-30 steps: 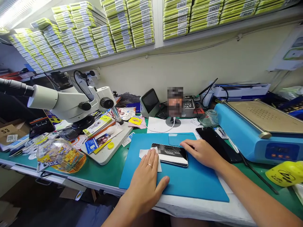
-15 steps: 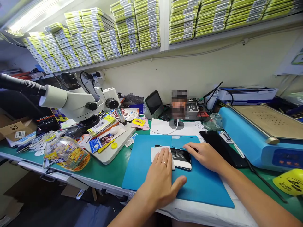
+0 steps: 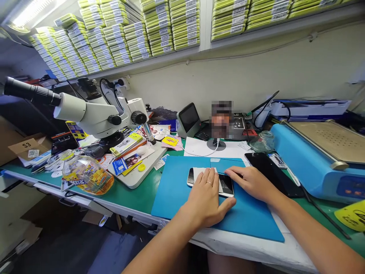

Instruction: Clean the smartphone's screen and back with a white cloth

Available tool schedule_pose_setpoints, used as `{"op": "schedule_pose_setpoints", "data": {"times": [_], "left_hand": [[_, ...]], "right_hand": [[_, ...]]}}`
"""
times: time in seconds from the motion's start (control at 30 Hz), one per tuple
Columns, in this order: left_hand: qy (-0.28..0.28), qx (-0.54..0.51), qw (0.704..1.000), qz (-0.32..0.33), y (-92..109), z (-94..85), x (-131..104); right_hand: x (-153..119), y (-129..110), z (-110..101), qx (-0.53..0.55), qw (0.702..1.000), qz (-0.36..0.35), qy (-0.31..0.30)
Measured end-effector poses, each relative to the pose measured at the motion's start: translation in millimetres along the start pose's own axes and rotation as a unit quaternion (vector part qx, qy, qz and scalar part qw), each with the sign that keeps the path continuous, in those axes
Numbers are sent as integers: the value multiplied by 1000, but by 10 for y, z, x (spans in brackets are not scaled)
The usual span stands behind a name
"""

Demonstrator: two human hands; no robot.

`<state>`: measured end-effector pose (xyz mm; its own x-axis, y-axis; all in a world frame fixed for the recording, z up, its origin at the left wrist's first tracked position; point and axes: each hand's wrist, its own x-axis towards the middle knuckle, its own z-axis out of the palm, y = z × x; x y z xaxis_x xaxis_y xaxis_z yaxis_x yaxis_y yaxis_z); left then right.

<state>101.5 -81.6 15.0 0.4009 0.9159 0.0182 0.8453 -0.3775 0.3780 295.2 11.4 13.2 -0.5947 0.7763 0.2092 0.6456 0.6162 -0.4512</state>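
Note:
A phone point(image 3: 227, 185) lies flat on the blue mat point(image 3: 171, 194), its dark face up and partly covered by a white cloth point(image 3: 197, 173). My left hand point(image 3: 205, 194) rests on the cloth with its fingers stretched out and the thumb spread to the right. Beside the phone's upper right edge is my right hand point(image 3: 252, 182); its thumb and index finger are drawn together near the edge of a thin clear sheet point(image 3: 215, 161). Whether anything is between those fingers is too small to tell.
At the left stand a microscope point(image 3: 97, 116) and a plastic jar point(image 3: 87, 175). A black tablet-like slab point(image 3: 270, 175), a glass jar point(image 3: 262, 142) and a blue machine point(image 3: 302, 163) are at the right. Behind the mat are a small screen point(image 3: 188, 118) and a pixelated round-based object point(image 3: 221, 120).
My left hand and the cloth have shifted right along the phone, uncovering its left end. My right hand stays near the phone's upper right edge. The whole view has shifted slightly.

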Motion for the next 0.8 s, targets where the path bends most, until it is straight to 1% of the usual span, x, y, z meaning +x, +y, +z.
{"op": "schedule_pose_setpoints", "data": {"times": [0.07, 0.17, 0.23, 0.3, 0.47, 0.53, 0.6, 0.8], "left_hand": [[4, 1, 1000, 4, 24, 27, -109], [-6, 3, 1000, 16, 42, 43, -311], [-12, 5, 1000, 21, 45, 39, -379], [-13, 9, 1000, 20, 54, 34, -355], [-1, 13, 1000, 15, 156, 57, -71], [3, 16, 1000, 8, 207, 70, 1], [7, 21, 1000, 4, 244, 81, -3], [-1, 23, 999, 26, 278, 97, -214]], "right_hand": [[4, 10, 7, -1, 1000, 0, -5], [6, 15, 21, 2, 1000, 2, -9], [4, 8, 25, 2, 1000, 7, -13], [2, -8, 23, -3, 1000, 9, -17], [8, -51, 2, -4, 1000, 1, -17], [11, -55, -2, 3, 1000, -4, -11], [14, -50, 1, 3, 1000, -6, -3], [25, -35, 21, -9, 1000, -14, 8]]}}
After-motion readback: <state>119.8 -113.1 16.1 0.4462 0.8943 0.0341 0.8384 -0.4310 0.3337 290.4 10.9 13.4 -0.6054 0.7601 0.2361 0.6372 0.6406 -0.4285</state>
